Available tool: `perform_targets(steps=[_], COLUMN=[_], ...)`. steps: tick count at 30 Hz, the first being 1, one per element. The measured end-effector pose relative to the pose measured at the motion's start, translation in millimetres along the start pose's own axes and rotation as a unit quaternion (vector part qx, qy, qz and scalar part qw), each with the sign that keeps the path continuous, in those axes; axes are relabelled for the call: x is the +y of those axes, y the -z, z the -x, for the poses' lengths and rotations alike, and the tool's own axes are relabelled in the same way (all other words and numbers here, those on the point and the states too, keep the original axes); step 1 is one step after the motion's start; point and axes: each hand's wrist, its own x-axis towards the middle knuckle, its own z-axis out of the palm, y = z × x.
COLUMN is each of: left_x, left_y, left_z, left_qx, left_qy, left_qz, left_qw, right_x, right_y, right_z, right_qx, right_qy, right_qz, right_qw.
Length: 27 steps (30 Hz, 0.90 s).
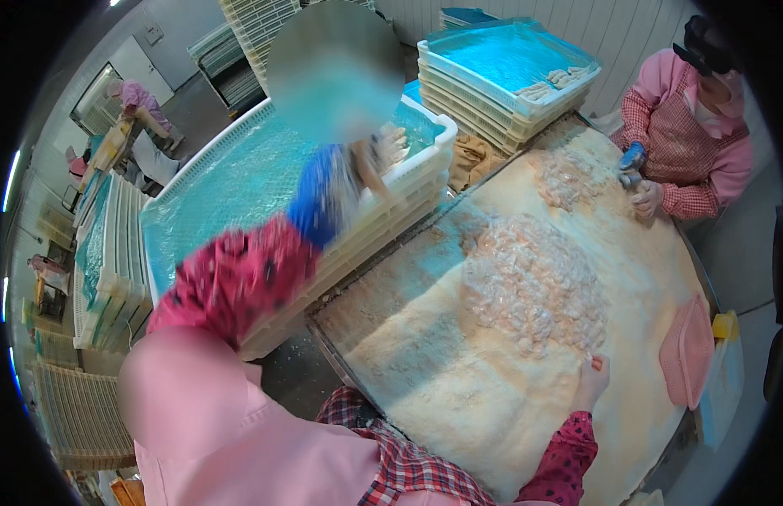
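My left hand [328,194], in a blue glove with a pink spotted sleeve, is over the near side of a white tray [443,135] lined with blue-green plastic film. Motion smears its fingers, so I cannot tell whether they hold anything. Several whitish coated pieces [396,145] lie in the tray's right corner, beside that hand. My right hand [592,379] is bare, low over the table at the near edge of a heap of pale, glistening raw pieces [535,282]. Its fingertips are pinched together against a pale piece there. Off-white powdery crumbs [442,363] cover the tabletop around the heap.
Across the table a co-worker [691,126] handles food beside a smaller heap [569,179]. Stacked trays [505,114] stand at the back, more [113,261] at left. A pink basket [688,354] sits at the right edge. Other people [143,101] work far left.
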Motion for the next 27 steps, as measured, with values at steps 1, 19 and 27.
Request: perform_targets(steps=[1, 19, 27], left_x=[17, -84, -274], left_y=[46, -81, -166], left_z=[-18, 48, 147], left_qx=[0.017, -0.101, -0.236], left_qy=[-0.078, 0.133, 0.03], left_qz=[-0.162, -0.286, -0.546], left_qw=[0.983, 0.944, 0.803], right_x=[-3, -36, -71], right_y=[-3, 21, -7], right_z=[0, 173, 135], right_qx=[-0.015, -0.025, 0.023], right_qy=[0.007, -0.116, 0.147], right_qz=[-0.024, -0.121, 0.084], right_qw=[1.0, 0.986, 0.985])
